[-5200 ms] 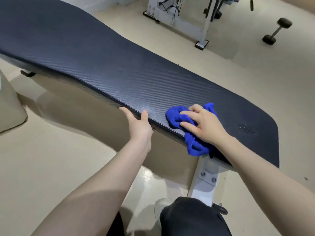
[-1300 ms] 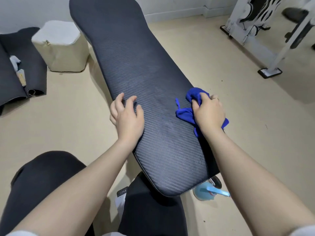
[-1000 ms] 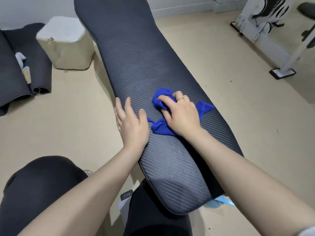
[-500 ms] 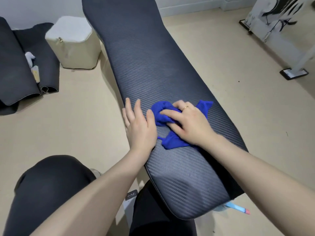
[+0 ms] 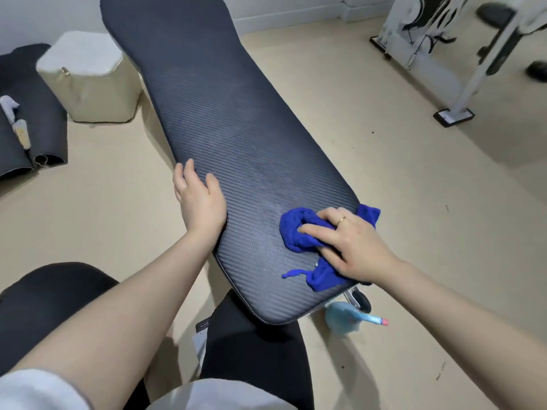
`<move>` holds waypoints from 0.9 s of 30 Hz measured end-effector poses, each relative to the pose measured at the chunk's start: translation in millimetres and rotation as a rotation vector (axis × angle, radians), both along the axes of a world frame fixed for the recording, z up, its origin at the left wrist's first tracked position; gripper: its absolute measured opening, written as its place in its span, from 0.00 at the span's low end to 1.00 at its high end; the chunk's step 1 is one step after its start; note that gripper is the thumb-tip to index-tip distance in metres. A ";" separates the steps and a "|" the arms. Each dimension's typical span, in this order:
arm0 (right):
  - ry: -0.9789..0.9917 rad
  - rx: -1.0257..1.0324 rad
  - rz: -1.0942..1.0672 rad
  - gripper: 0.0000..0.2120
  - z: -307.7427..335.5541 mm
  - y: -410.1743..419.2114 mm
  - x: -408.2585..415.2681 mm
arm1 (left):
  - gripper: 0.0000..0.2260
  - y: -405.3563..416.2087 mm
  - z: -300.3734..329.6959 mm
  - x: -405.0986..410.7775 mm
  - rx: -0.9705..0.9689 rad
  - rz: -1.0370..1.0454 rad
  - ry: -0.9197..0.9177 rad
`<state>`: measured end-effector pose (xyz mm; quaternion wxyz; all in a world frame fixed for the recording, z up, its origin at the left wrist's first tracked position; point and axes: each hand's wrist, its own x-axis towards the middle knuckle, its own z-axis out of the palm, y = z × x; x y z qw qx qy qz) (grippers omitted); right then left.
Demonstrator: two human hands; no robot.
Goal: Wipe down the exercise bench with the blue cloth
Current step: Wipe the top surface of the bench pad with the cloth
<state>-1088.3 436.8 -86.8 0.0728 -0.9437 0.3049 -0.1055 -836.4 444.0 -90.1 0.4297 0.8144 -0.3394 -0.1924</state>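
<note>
My right hand (image 5: 352, 247) presses the bunched bright-blue terry cloth (image 5: 307, 247), fingers curled over it, against the right edge of the long dark ribbed padded bench surface (image 5: 236, 128), while my left hand (image 5: 199, 199) rests flat and relaxed on its left edge.

**One head-worn view over the near end of the bench**

A single wide-angle camera looks forward and steeply down from above the near end of the exercise bench (image 5: 236, 149), close enough that both forearms fill the lower frame. The bench pad runs away up-frame toward the wall. Floor shows either side of the bench; edges bend outward.
</note>
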 end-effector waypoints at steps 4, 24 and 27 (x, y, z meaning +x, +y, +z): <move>-0.109 -0.026 -0.476 0.17 -3.7 -18.3 -0.9 | 0.25 5.8 -4.7 1.1 -0.021 0.058 0.151; -0.027 -0.087 -0.585 0.16 -0.5 23.8 105.7 | 0.29 44.0 -20.1 -16.3 -0.096 0.107 0.634; -0.071 -0.069 -0.276 0.19 -2.2 61.5 134.0 | 0.33 47.6 -16.5 -7.8 -0.113 0.174 0.895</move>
